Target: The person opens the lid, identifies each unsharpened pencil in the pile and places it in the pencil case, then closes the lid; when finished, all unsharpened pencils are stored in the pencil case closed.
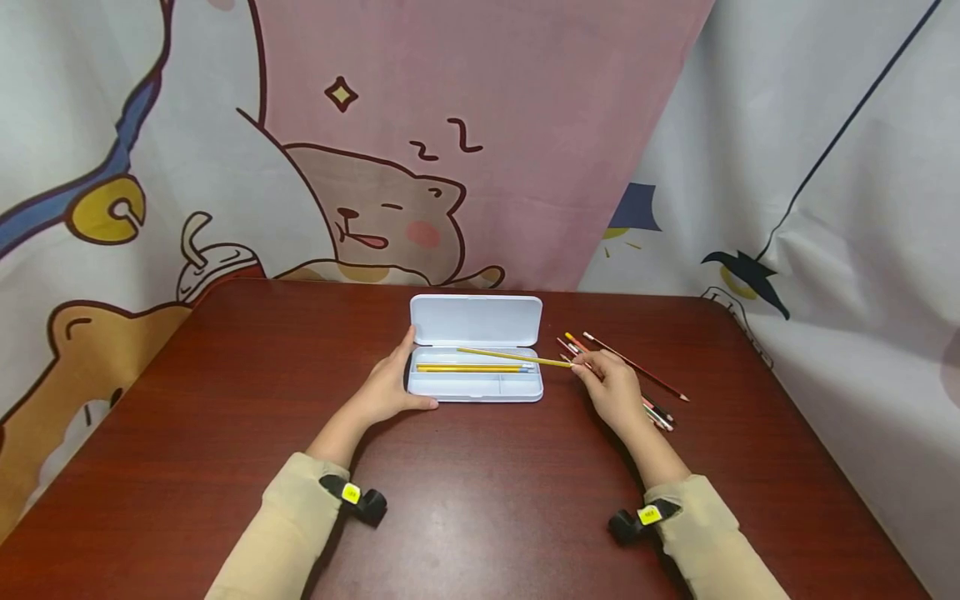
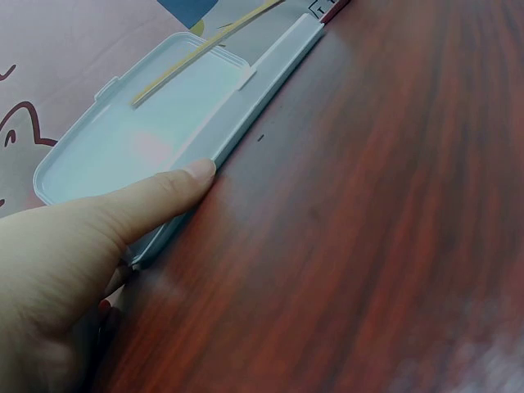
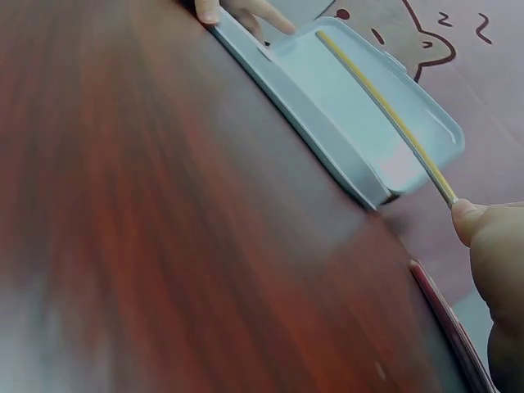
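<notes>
An open white pencil case [image 1: 476,388] stands on the table, its lid [image 1: 476,320] raised at the back. Yellow pencils [image 1: 468,367] lie in its long compartment. At the case's left front corner, my left hand [image 1: 386,387] touches it, thumb [image 2: 168,196] along the front edge and fingers by the left side. My right hand [image 1: 611,387] pinches one end of a yellow pencil [image 1: 513,357] between thumb and fingertips. That pencil points left over the case, and in the right wrist view the pencil [image 3: 385,106] crosses in front of the lid.
Several loose pencils [image 1: 660,414] lie under and beyond my right hand, among them a dark red pencil [image 1: 637,367] slanting right. The brown table [image 1: 487,517] ends at a patterned curtain [image 1: 525,167] behind.
</notes>
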Demonstrator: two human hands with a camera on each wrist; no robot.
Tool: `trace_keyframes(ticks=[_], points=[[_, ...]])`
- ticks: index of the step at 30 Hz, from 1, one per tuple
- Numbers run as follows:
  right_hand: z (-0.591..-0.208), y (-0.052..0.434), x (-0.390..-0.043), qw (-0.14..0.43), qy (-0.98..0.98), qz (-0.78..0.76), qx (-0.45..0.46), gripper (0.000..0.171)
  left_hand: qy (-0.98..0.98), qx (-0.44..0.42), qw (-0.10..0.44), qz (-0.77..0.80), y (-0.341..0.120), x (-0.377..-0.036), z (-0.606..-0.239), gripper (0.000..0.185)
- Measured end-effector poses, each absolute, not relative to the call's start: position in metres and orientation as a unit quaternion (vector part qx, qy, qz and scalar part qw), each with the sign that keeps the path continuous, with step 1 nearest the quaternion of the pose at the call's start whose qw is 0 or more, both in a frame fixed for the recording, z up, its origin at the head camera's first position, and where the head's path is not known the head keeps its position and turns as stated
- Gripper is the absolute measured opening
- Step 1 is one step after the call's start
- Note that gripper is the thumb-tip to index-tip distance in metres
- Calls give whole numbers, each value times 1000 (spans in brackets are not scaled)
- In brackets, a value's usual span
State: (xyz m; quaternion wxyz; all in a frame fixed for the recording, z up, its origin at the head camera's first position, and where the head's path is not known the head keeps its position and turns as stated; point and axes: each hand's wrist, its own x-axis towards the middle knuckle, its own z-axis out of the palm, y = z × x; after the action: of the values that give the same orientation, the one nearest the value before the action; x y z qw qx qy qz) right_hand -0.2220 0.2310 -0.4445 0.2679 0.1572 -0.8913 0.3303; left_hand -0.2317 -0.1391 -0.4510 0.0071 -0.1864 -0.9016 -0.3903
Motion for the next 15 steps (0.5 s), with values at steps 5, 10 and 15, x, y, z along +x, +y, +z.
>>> trace_keyframes(ticks=[5, 10, 15], points=[[-445, 215, -230, 245, -893, 341, 161, 7, -900, -185, 4, -394, -139, -232, -451, 131], [-447, 202, -238, 232, -893, 344, 173, 4, -900, -185, 3, -395, -139, -232, -451, 131], [-449, 193, -247, 224, -898, 332, 182, 4, -900, -183, 3, -395, -138, -232, -451, 131]])
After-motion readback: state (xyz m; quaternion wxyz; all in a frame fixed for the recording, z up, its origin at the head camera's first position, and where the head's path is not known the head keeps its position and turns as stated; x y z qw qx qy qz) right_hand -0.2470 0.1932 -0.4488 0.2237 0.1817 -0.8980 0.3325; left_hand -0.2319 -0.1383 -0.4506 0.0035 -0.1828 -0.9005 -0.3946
